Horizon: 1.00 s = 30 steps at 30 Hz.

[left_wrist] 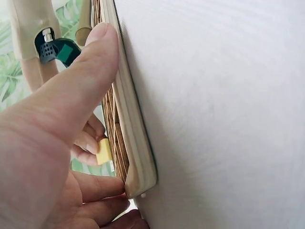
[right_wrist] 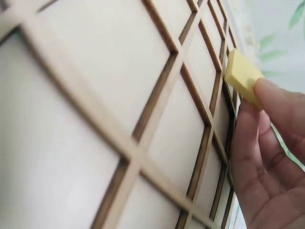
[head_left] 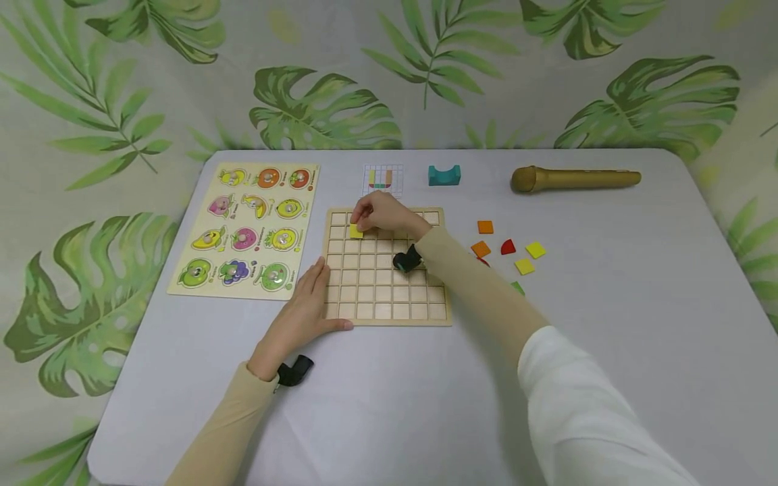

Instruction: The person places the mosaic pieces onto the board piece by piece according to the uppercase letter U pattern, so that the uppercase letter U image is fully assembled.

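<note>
In the head view a wooden grid board [head_left: 383, 275] lies on the table. My right hand [head_left: 389, 212] is over its far left part and pinches a yellow square tile [head_left: 356, 231] between thumb and fingertips. The right wrist view shows the yellow tile [right_wrist: 242, 76] tilted, close over the grid cells. At the board's near left corner, my left hand [head_left: 305, 307] is spread, its fingers along the left edge and its thumb on the front edge. In the left wrist view the thumb [left_wrist: 93, 62] lies against the board's rim [left_wrist: 138, 138].
Loose orange, red, yellow [head_left: 525, 266] and green tiles lie right of the board. A fruit puzzle [head_left: 292, 260] stands at the left. Behind the board are a pattern card [head_left: 398, 172], a teal arched block [head_left: 444, 177] and a brown microphone-shaped object [head_left: 577, 179].
</note>
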Motion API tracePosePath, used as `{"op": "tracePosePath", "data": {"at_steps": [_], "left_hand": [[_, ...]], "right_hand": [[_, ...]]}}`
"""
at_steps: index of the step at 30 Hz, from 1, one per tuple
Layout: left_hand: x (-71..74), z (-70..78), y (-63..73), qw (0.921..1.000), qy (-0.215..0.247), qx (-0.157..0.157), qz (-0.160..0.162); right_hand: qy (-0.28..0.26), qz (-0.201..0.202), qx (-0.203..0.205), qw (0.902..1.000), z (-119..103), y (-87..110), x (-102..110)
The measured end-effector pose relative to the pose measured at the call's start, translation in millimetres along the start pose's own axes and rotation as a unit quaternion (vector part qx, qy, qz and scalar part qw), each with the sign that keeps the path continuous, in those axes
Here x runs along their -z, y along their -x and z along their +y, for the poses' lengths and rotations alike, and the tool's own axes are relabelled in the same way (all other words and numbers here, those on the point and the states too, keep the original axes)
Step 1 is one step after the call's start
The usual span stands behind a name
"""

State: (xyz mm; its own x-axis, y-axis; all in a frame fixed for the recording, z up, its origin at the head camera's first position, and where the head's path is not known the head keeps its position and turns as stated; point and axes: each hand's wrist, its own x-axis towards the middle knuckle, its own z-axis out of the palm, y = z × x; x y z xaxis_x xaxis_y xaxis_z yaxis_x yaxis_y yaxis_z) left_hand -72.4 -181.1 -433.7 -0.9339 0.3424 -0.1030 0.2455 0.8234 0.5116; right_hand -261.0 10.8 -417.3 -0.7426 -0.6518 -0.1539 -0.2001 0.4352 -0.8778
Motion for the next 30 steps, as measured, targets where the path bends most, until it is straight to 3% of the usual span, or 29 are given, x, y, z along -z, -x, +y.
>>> {"op": "tracePosePath", "data": {"at_steps": [8, 19, 23, 27, 30], "left_hand": [[0.3, -0.6, -0.6, 0.9992, -0.033, -0.018, 0.017], [-0.6, -0.4, -1.4, 0.9989, -0.043, -0.015, 0.007], [-0.2, -0.2, -1.9, 0.9988, -0.047, -0.015, 0.005], [0.8, 0.7, -1.9, 0.9988, -0.046, -0.015, 0.003], [1.2, 1.1, -1.7, 0.9990, -0.044, -0.012, 0.002]], "right_hand": [[0.091, 0.015, -0.004, 0.9957, -11.0, -6.7, -10.8], [0.206, 0.019, 0.018, 0.9783, -12.5, -7.9, -19.7], [0.178, 0.022, 0.013, 0.9838, -11.7, -5.5, -17.4], [0.090, 0.019, 0.003, 0.9958, -7.9, 2.8, -8.2], [0.035, 0.009, 0.002, 0.9994, -2.1, 13.4, 3.5]]}}
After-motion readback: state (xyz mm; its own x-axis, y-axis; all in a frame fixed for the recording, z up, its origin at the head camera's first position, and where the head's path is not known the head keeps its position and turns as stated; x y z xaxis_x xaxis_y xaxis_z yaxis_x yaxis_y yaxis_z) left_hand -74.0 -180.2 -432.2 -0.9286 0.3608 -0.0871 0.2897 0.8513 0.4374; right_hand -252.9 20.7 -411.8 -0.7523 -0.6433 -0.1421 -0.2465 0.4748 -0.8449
